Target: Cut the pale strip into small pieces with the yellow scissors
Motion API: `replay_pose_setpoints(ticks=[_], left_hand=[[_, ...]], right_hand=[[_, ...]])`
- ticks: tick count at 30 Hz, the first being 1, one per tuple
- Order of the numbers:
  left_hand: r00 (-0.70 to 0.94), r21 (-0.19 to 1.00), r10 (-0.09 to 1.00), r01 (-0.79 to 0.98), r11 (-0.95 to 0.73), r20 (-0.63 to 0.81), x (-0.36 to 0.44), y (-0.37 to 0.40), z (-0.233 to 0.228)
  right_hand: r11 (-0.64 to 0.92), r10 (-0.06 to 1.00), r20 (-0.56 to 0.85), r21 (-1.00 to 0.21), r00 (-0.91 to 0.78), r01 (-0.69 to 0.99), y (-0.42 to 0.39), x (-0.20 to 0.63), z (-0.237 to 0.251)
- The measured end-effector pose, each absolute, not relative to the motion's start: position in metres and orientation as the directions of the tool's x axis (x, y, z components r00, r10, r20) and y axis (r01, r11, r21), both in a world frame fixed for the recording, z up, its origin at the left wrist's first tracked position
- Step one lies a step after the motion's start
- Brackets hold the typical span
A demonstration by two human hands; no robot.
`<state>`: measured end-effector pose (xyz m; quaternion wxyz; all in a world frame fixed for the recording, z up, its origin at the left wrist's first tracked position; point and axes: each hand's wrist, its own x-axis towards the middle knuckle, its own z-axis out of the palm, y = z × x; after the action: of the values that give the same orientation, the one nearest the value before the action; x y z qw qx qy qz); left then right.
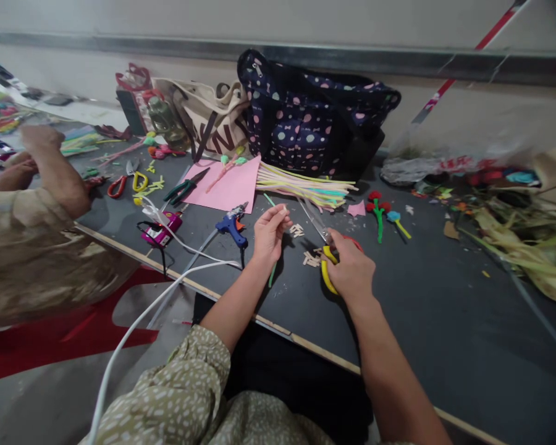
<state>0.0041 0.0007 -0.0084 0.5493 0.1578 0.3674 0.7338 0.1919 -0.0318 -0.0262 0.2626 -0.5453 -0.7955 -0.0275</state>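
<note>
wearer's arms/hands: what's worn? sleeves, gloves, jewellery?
Both hands bare: left hand and right hand show no gloves, and no rings or watch are visible. Forearms are uncovered. The left arm's sleeve ends at the elbow: olive-green fabric with small white speckles. No right sleeve is in view.

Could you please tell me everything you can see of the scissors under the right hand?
The scissors have yellow and red plastic loop handles and slim metal blades. They lie flat on the dark table, blades pointing up-left toward the pipe cleaners. The right hand covers the handles; small cut pieces lie beside them. Whether the blades are open is unclear.
</note>
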Motion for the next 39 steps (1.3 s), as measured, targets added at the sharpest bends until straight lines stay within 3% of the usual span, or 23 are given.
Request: replay_pose_setpoints(ticks=[5,12,16,19,23,27,39], left_hand=[[-0.362,0.727,0.922,-0.669,-0.154,-0.138,0.004,0.001,-0.01],[-0.414,0.823,0.906,-0.542,-0.17,-0.086,0.003,0.001,-0.011],[-0.433,0.944,0.901,-0.287,-0.161,0.022,0.001,0.003,-0.02],[-0.401,0.989,0.905,0.014,-0.147,0.14,-0.002,0.007,-0.028],[-0.335,0.9,0.912,0.429,-0.076,0.237,-0.007,0.008,-0.034],[-0.232,0.735,0.939,0.677,-0.03,0.252,-0.008,0.006,-0.034],[0.073,0.576,0.957,0.784,-0.23,0.282,0.003,-0.002,-0.032]], right_hand=[[0.274,0.906,0.397,-0.291,-0.145,0.917,-0.027,0.198,-0.023],[0.217,0.917,0.395,-0.376,-0.056,0.901,-0.021,0.205,-0.029],[0.195,0.92,0.392,-0.401,-0.024,0.895,-0.018,0.21,-0.032],[0.181,0.918,0.397,-0.405,-0.005,0.896,-0.017,0.212,-0.033],[0.178,0.925,0.38,-0.424,-0.004,0.888,-0.017,0.211,-0.03],[0.186,0.93,0.367,-0.438,-0.013,0.88,-0.017,0.21,-0.027],[0.173,0.933,0.361,-0.455,0.003,0.874,-0.016,0.212,-0.029]])
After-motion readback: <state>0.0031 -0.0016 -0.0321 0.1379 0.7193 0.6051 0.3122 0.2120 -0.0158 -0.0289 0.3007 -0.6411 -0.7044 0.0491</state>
